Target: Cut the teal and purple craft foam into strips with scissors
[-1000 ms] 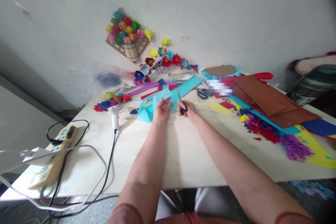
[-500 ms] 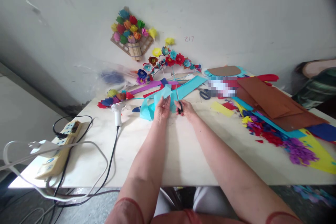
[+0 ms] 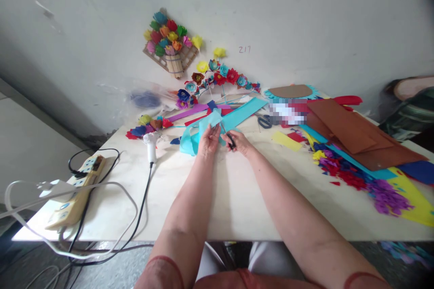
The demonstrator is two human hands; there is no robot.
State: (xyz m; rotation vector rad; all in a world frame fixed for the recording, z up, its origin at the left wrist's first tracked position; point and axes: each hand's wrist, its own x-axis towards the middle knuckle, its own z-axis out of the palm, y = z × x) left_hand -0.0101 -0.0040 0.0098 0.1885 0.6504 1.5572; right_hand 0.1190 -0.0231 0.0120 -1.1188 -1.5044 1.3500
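My left hand [image 3: 208, 141] is closed on a piece of turquoise crepe paper [image 3: 190, 140], which hangs in a loop to its left. In my right hand [image 3: 240, 142] is a pair of black-handled scissors [image 3: 231, 141]. Their blades point up and to the left, against the paper's right edge beside my left fingers. Whether the blades are parted is too small to tell. A flat turquoise strip [image 3: 246, 113] lies just behind my hands, near purple and red strips.
A white hot glue gun [image 3: 151, 149] stands to the left, its black cord running to a power strip [image 3: 76, 196]. Paper flowers [image 3: 224, 74] lie at the back. Brown sheets [image 3: 356, 128], petal scraps [image 3: 352, 176] and a second pair of scissors [image 3: 264, 121] are on the right.
My right hand has turned the scissors, so the blades now tilt left toward the paper, closer to my left fingers. My left hand has hardly moved.
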